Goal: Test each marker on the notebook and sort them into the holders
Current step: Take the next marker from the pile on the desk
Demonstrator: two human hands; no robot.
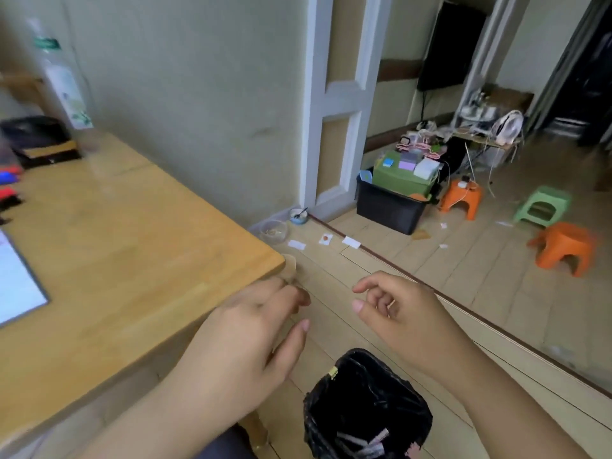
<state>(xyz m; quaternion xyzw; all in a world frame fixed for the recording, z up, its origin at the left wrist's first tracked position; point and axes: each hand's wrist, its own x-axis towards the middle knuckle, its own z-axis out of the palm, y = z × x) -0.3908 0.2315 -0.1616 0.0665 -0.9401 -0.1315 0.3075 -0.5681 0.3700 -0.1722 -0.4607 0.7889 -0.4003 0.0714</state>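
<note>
A light wooden tabletop (132,233) is filling the left of the scene, its corner pointing right. A pale green plastered wall (198,94) is rising behind it, meeting a white-framed panelled door (337,104). Pale wooden floorboards (463,293) are stretching to the right and far side, where two orange plastic stools (462,197) (563,248) and a green plastic stool (543,205) are standing. A black-lined waste bin (367,409) is sitting on the near floor.
</note>
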